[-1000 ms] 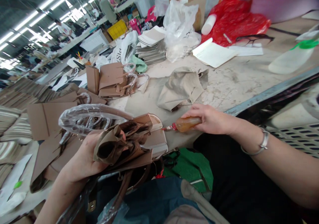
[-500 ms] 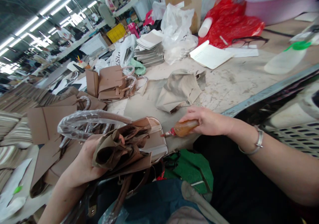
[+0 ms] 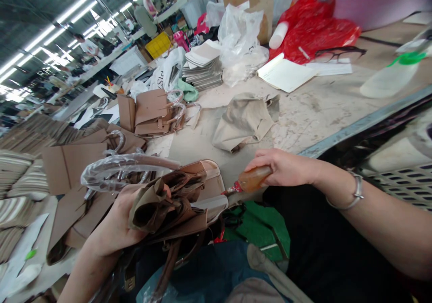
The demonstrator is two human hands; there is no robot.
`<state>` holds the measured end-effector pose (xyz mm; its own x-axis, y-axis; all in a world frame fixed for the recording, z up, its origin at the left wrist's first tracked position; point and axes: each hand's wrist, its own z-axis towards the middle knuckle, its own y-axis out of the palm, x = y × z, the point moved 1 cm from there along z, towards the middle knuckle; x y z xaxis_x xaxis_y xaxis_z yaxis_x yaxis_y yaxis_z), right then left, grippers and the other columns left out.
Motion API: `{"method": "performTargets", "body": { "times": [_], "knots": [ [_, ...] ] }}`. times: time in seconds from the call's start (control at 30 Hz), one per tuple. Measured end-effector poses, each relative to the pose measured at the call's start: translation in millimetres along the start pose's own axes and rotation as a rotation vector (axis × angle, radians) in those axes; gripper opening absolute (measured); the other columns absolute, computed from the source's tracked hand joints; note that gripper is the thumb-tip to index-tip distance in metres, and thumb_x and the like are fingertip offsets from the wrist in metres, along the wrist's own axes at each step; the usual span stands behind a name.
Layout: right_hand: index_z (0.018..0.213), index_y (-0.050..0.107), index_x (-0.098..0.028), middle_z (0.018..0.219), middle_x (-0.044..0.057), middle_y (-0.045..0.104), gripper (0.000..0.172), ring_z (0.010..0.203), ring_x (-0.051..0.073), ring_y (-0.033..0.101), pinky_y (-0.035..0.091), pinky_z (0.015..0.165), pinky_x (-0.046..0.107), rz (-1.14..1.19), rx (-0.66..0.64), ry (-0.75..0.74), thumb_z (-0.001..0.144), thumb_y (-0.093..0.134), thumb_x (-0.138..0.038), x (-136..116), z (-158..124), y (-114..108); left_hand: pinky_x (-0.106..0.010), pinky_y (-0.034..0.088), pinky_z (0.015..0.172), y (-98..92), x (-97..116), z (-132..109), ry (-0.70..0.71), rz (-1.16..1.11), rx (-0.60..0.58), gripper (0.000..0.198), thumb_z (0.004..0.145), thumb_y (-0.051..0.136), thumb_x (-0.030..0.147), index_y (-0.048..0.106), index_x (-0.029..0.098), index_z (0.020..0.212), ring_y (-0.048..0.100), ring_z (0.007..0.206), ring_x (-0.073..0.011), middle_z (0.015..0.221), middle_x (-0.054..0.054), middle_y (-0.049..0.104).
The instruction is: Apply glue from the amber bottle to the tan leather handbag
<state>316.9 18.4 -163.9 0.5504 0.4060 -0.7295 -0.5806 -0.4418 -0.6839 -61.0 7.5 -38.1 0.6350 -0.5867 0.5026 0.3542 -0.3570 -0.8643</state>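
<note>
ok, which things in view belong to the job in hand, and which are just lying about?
Job:
- brown bag, in left hand
- amber bottle, in right hand, pointed at it

Apparently just lying about:
- glasses
- notepad
- red plastic bag
- purple basin

Past my right grip (image 3: 281,167), I could cross bare surface (image 3: 303,118) beside the crumpled fabric (image 3: 245,121); the notebook (image 3: 286,74) and red plastic (image 3: 313,33) bar the way farther back. The plastic-wrapped handle (image 3: 116,163) blocks room beyond my left grip (image 3: 126,215).
</note>
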Motion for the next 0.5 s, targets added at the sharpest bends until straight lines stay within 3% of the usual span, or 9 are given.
{"method": "performTargets", "body": {
  "times": [0.1,0.2,0.3,0.5],
  "knots": [
    [0.117,0.071,-0.024,0.097,0.003,0.056,0.052,0.089,0.018,0.056,0.044,0.081,0.028,0.01,0.022,0.0,0.067,0.077,-0.009,-1.0,-3.0,-1.0,-0.022,0.052,0.075,1.2,3.3,-1.5,0.016,-0.029,-0.03,0.02,0.081,0.058,0.017,0.061,0.016,0.101,0.066,0.077,-0.014,0.089,-0.002,0.069],
    [0.115,0.071,-0.024,0.096,0.002,0.056,0.051,0.087,0.017,0.056,0.044,0.079,0.027,0.018,-0.017,-0.005,0.067,0.076,-0.008,-4.0,-2.5,-0.4,-0.02,0.05,0.074,0.9,7.8,0.6,0.056,0.042,0.003,0.015,0.082,0.059,0.017,0.062,0.017,0.097,0.065,0.074,-0.0118,0.086,0.0,0.068],
    [0.114,0.071,-0.023,0.094,0.003,0.056,0.053,0.088,0.018,0.055,0.043,0.08,0.028,-0.016,0.036,-0.024,0.066,0.071,-0.002,-8.2,-1.0,0.3,-0.018,0.048,0.074,1.1,10.3,3.2,0.077,0.105,0.015,0.015,0.081,0.061,0.016,0.061,0.017,0.096,0.063,0.074,-0.0095,0.084,0.002,0.067],
    [0.115,0.071,-0.021,0.096,0.003,0.056,0.054,0.087,0.018,0.055,0.044,0.081,0.028,-0.02,-0.003,-0.014,0.064,0.068,-0.001,-13.5,-0.4,-1.3,-0.021,0.046,0.07,3.6,11.4,5.7,0.107,0.109,0.046,0.006,0.084,0.058,0.019,0.063,0.016,0.086,0.061,0.071,-0.0103,0.081,0.0,0.068]
  ]
}}
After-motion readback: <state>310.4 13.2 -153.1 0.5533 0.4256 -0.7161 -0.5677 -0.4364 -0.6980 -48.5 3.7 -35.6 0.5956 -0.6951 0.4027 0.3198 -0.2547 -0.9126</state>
